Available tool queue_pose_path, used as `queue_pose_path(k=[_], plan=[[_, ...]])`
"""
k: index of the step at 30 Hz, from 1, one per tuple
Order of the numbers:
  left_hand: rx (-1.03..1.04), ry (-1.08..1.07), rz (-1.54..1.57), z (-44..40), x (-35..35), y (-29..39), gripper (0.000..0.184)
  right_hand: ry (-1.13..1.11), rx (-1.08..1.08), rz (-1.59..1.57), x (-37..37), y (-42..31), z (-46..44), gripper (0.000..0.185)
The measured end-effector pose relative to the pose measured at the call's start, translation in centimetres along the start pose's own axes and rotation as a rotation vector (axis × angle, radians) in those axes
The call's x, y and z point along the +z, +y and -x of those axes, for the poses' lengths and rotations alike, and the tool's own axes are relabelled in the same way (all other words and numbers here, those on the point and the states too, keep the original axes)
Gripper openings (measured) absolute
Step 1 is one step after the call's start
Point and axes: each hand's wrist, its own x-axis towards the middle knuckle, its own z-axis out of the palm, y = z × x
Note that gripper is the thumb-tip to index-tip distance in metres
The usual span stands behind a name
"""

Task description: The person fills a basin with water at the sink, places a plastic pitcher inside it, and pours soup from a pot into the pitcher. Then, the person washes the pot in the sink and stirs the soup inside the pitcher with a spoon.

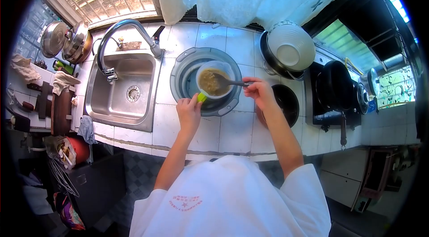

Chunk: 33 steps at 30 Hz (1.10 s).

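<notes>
A white bowl with a short green handle holds a yellowish-brown, lumpy mixture. It is over a round grey basin; whether it rests in the basin or is held above it, I cannot tell. My left hand is closed on the green handle at the near left of the bowl. My right hand grips the shaft of a dark grey spoon from the right. The spoon's head lies in the mixture, partly covered by it.
A steel sink with a curved tap lies to the left. On the right are a dark round pot, a white colander in a metal pan, and a stove with a black pan. Knives stand at far left.
</notes>
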Motion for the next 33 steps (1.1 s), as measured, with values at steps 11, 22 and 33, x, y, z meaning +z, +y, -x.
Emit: queue_pose_path(k=[11, 22, 33], plan=[[-0.01, -0.02, -0.019, 0.1, 0.0, 0.1, 0.026, -0.172, -0.542, 0.77, 3.2, -2.2, 2.1, 0.029], [-0.063, -0.053, -0.058, -3.5, -1.0, -1.3, 0.02, -0.194, -0.579, 1.253, 6.2, -1.8, -4.6, 0.029], [-0.124, -0.112, -0.086, -4.1, -1.0, -1.7, 0.025, -0.025, -0.059, 0.342, 3.8, -1.5, -3.2, 0.024]])
